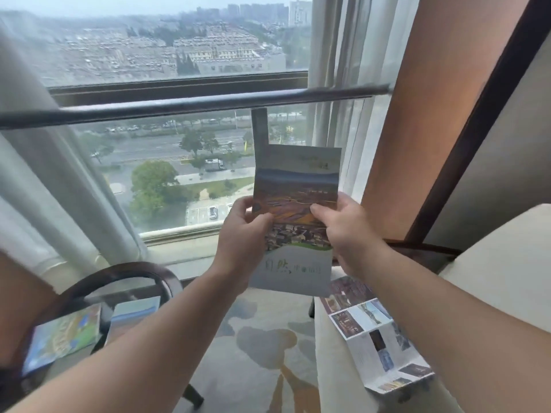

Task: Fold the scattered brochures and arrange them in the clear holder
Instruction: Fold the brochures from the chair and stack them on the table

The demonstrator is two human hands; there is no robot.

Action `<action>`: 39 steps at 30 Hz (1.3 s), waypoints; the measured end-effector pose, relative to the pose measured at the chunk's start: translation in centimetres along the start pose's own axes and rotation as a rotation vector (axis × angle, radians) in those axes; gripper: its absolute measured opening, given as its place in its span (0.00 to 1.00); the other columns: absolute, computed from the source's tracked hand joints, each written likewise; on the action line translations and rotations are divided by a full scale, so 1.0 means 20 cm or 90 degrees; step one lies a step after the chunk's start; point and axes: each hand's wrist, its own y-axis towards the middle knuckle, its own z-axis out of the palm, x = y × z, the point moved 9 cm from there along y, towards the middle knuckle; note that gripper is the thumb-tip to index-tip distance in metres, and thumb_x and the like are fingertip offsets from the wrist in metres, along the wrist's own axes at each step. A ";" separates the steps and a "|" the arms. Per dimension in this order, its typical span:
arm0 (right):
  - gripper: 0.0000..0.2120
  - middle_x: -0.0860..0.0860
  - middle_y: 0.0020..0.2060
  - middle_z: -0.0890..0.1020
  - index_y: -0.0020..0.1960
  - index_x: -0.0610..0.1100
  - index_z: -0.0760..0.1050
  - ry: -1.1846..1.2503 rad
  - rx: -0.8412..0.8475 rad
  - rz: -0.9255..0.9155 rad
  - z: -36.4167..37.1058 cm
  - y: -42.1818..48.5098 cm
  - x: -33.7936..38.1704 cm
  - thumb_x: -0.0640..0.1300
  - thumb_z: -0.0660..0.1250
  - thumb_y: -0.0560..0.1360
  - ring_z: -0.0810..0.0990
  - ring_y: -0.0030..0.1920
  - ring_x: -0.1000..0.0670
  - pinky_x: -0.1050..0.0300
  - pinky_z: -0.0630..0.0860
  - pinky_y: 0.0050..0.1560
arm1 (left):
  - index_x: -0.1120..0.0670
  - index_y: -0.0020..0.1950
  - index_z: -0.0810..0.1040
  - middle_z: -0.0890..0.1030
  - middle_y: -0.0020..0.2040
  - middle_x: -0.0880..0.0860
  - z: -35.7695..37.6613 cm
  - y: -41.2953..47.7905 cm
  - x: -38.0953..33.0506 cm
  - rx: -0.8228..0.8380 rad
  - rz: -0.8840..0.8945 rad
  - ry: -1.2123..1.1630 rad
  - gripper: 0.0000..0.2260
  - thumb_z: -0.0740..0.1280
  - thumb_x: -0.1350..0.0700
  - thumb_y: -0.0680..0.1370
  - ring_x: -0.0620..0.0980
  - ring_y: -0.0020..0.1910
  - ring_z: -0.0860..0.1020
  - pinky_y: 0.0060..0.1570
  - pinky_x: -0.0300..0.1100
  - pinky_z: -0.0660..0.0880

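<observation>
Both hands hold one brochure (295,216) upright in mid-air, in front of the window (179,129), above the carpet (262,338) btwn the two seats. Left hand (243,234) pinches its left edge, thumb on the front face, fingers curled behind; right hand (347,231) pinches the right edge the same way, thumb tip on the cover, other fingers hidden behind the paper. Brochure is a tall narrow panel, folded: pale sky band w/ small faint text at top, then a blue strip, a wide landscape pic in orange, purple and brown, a cluster of dark roofs below, a green curved stripe, and a pale grey bottom w/ large Chinese characters; text too blurred to read. It tilts slightly, bottom edge near the wrists. A 2nd brochure (378,332) lies unfolded on the cream cushion (334,368) at right, a long accordion strip w/ small photos and white panels, creases raised, running toward the lower right. At left, a dark round-backed chair (134,275) carries two more: a map-like one (64,335) in green, blue and yellow, and beside it a blue/orange one (134,314), partly hidden by the left forearm. Can't tell whether those two are folded or flat. Sheer curtains (337,84) frame the glass; a dark rail (193,104) crosses it.
</observation>
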 end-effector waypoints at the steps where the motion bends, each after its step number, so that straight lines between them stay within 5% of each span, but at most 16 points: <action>1: 0.05 0.42 0.49 0.85 0.53 0.47 0.77 -0.005 0.029 -0.003 0.11 0.00 0.00 0.41 0.64 0.79 0.83 0.50 0.37 0.33 0.79 0.52 | 0.47 0.54 0.77 0.84 0.47 0.57 -0.10 0.00 -0.01 -0.026 0.005 0.007 0.13 0.66 0.56 0.70 0.62 0.44 0.83 0.45 0.65 0.79; 6: 0.06 0.41 0.49 0.85 0.53 0.44 0.77 -0.036 0.142 0.001 0.66 -0.05 -0.03 0.38 0.64 0.79 0.84 0.50 0.38 0.34 0.79 0.52 | 0.39 0.50 0.74 0.84 0.43 0.50 -0.67 -0.01 -0.06 -0.183 0.053 0.063 0.11 0.65 0.57 0.77 0.53 0.39 0.85 0.40 0.59 0.81; 12: 0.07 0.45 0.43 0.84 0.50 0.48 0.75 -0.116 0.175 0.001 1.31 -0.05 -0.15 0.38 0.65 0.76 0.85 0.47 0.39 0.35 0.80 0.47 | 0.38 0.50 0.73 0.84 0.44 0.50 -1.40 0.03 0.05 -0.286 0.054 0.119 0.11 0.66 0.56 0.78 0.50 0.42 0.84 0.46 0.52 0.81; 21: 0.05 0.49 0.43 0.82 0.49 0.49 0.75 -0.299 0.151 0.062 2.10 0.03 -0.73 0.41 0.66 0.74 0.83 0.42 0.46 0.42 0.81 0.48 | 0.41 0.69 0.67 0.76 0.36 0.44 -2.27 0.26 0.63 -0.202 -0.071 0.351 0.20 0.64 0.52 0.78 0.43 0.35 0.77 0.34 0.42 0.70; 29: 0.06 0.51 0.47 0.81 0.53 0.49 0.74 -0.381 0.146 0.161 2.30 0.17 -1.35 0.44 0.66 0.75 0.82 0.45 0.48 0.43 0.81 0.49 | 0.43 0.72 0.66 0.73 0.37 0.45 -2.49 0.42 1.23 -0.159 -0.185 0.425 0.22 0.64 0.51 0.78 0.43 0.35 0.74 0.31 0.40 0.65; 32: 0.11 0.50 0.49 0.80 0.57 0.48 0.73 -0.423 0.152 0.173 2.34 0.26 -1.54 0.43 0.65 0.76 0.81 0.45 0.49 0.44 0.80 0.49 | 0.45 0.72 0.66 0.74 0.47 0.47 -2.51 0.49 1.44 -0.158 -0.208 0.449 0.22 0.64 0.51 0.79 0.39 0.39 0.73 0.35 0.40 0.65; 35: 0.17 0.50 0.47 0.79 0.64 0.48 0.70 -0.459 0.165 0.192 2.37 0.31 -1.75 0.41 0.65 0.76 0.80 0.46 0.49 0.46 0.79 0.49 | 0.44 0.71 0.66 0.75 0.56 0.51 -2.53 0.54 1.67 -0.149 -0.265 0.475 0.21 0.63 0.50 0.79 0.47 0.46 0.74 0.39 0.42 0.66; 39: 0.23 0.48 0.51 0.79 0.70 0.49 0.65 -0.519 0.206 0.215 2.39 0.30 -2.02 0.41 0.65 0.76 0.79 0.49 0.47 0.50 0.76 0.47 | 0.44 0.67 0.68 0.77 0.51 0.54 -2.54 0.56 1.93 -0.142 -0.314 0.509 0.17 0.63 0.52 0.78 0.51 0.43 0.76 0.33 0.43 0.66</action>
